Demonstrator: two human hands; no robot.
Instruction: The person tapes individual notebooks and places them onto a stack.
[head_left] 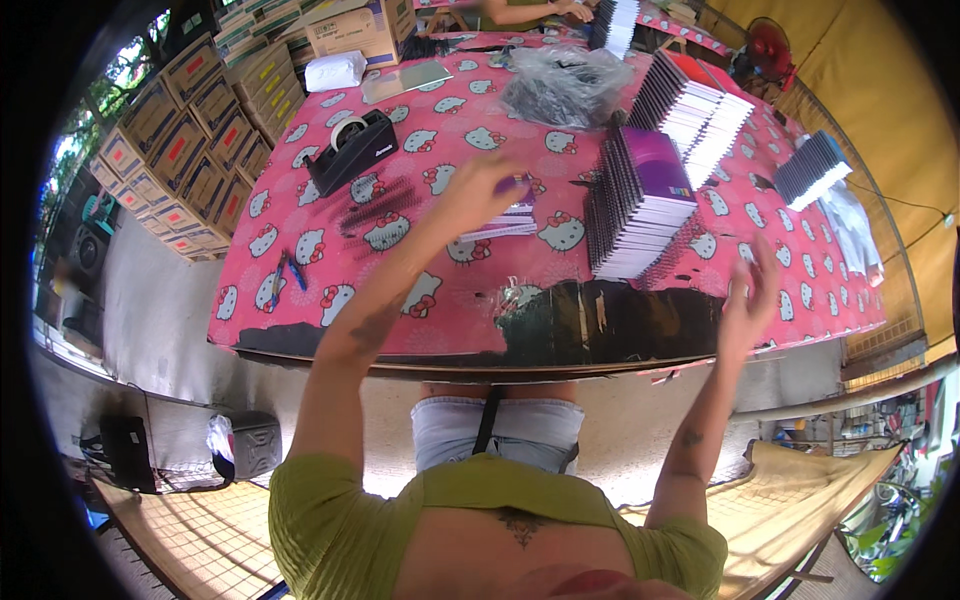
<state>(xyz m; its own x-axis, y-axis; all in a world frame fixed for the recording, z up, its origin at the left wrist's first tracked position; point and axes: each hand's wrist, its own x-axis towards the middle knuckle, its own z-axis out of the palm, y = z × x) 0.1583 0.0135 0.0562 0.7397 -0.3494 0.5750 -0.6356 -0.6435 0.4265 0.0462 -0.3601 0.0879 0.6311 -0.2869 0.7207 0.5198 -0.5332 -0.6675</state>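
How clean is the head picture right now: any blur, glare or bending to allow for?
Head view: the right hand looks blurred; head view: the white-paged spiral-bound notebooks glare nearly white along their page edges; head view: the front edge of the table bows, and black rings the fisheye image.

A pink cover (460,305) printed with white cat faces lies over the table (560,325), torn along the front edge, where a dark surface shows. On its left lie a blue-handled tool (297,276) and a black tape dispenser (355,155); near the middle, a low pile of notebooks (510,228). Tall stacks of spiral notebooks (640,205) stand right of it, a crumpled plastic bag (568,90) behind.
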